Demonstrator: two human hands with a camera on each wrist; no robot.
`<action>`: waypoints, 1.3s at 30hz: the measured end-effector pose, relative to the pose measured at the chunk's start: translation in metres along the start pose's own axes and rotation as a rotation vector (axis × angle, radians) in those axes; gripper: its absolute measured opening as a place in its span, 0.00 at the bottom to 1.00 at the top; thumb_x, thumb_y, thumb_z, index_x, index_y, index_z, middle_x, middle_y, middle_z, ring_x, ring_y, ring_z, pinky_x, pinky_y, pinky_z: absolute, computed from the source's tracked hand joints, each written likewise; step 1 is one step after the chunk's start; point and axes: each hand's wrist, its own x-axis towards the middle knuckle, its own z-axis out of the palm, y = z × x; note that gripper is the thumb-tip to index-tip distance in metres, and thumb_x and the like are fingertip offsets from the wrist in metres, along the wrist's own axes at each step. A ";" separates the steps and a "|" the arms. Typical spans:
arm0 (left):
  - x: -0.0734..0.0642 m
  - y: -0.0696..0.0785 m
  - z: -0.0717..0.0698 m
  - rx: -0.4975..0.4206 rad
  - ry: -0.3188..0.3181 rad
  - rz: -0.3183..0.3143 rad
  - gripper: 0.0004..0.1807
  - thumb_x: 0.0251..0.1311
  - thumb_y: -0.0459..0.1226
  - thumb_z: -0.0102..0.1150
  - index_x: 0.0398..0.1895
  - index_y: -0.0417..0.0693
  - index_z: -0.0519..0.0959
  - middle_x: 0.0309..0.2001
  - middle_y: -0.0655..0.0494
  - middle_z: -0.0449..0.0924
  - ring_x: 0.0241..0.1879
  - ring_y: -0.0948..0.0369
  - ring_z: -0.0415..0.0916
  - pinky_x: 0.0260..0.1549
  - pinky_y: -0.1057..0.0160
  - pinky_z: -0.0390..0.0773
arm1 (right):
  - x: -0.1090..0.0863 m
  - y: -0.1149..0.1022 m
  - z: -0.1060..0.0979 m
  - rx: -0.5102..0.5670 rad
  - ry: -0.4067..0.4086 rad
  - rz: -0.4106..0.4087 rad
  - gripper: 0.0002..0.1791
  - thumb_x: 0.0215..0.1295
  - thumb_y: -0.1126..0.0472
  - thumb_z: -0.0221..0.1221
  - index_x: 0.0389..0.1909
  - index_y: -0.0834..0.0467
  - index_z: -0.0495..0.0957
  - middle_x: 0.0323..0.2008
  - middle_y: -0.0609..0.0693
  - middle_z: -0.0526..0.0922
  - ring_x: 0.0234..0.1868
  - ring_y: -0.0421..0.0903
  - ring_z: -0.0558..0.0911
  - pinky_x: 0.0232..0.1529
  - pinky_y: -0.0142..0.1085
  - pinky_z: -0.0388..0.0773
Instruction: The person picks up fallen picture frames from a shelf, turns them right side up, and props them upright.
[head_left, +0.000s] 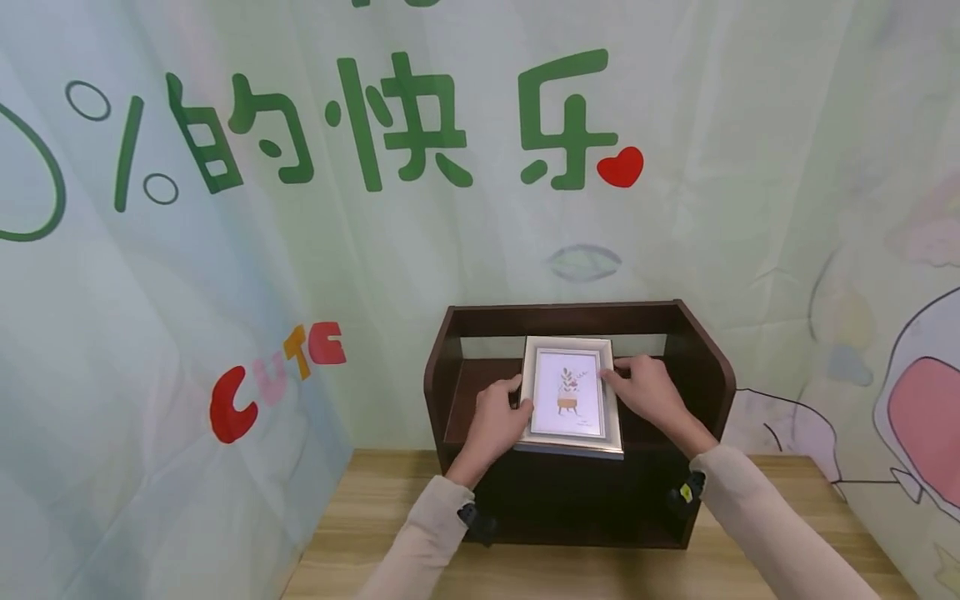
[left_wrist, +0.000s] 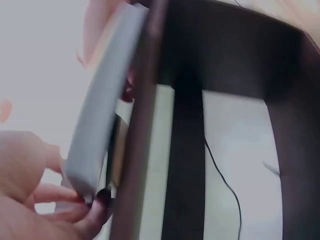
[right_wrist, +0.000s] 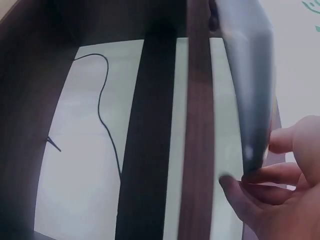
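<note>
A picture frame [head_left: 570, 392] with a silvery-gold border and a small plant print is held between both hands, over the upper shelf of a dark brown desktop rack [head_left: 480, 392]. My left hand [head_left: 498, 421] grips its left edge, thumb on the front and fingers behind. On the opposite edge, my right hand [head_left: 648, 387] pinches it a little higher up. In the left wrist view the frame's pale edge [left_wrist: 97, 110] stands beside the shelf board [left_wrist: 137, 135]. From the right wrist, the frame's side [right_wrist: 250, 90] shows, with fingers [right_wrist: 270, 175] curled at its lower corner.
The rack stands on a wood-grain table [head_left: 375, 500], close to a printed fabric backdrop [head_left: 405, 250] with green characters. More printed fabric hangs at the left and right. A thin dark line [right_wrist: 102, 105] shows through the rack's lower opening.
</note>
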 end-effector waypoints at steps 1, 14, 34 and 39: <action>0.000 0.002 -0.001 -0.026 0.027 -0.018 0.27 0.71 0.34 0.58 0.71 0.36 0.75 0.66 0.37 0.81 0.30 0.59 0.77 0.27 0.67 0.76 | -0.001 -0.001 -0.002 0.010 0.008 0.000 0.25 0.78 0.54 0.58 0.63 0.70 0.80 0.21 0.53 0.79 0.19 0.44 0.69 0.20 0.33 0.63; 0.007 0.008 -0.015 -0.353 0.115 -0.144 0.16 0.68 0.34 0.67 0.58 0.44 0.87 0.58 0.44 0.88 0.55 0.52 0.87 0.55 0.51 0.87 | 0.000 -0.013 -0.020 0.167 0.033 0.022 0.25 0.79 0.52 0.58 0.68 0.63 0.78 0.58 0.66 0.86 0.40 0.53 0.89 0.40 0.38 0.89; 0.023 0.004 -0.017 -0.479 0.214 -0.091 0.18 0.61 0.29 0.73 0.55 0.37 0.88 0.53 0.40 0.89 0.55 0.50 0.88 0.52 0.57 0.88 | 0.003 -0.022 -0.030 0.310 0.175 -0.075 0.25 0.74 0.55 0.65 0.66 0.63 0.80 0.58 0.65 0.87 0.56 0.61 0.89 0.54 0.51 0.86; 0.029 0.003 -0.017 -0.473 0.238 -0.057 0.17 0.61 0.28 0.73 0.53 0.36 0.88 0.52 0.39 0.89 0.54 0.48 0.89 0.51 0.57 0.89 | 0.003 -0.023 -0.031 0.305 0.195 -0.092 0.25 0.74 0.54 0.65 0.66 0.62 0.79 0.58 0.64 0.87 0.57 0.61 0.89 0.56 0.53 0.86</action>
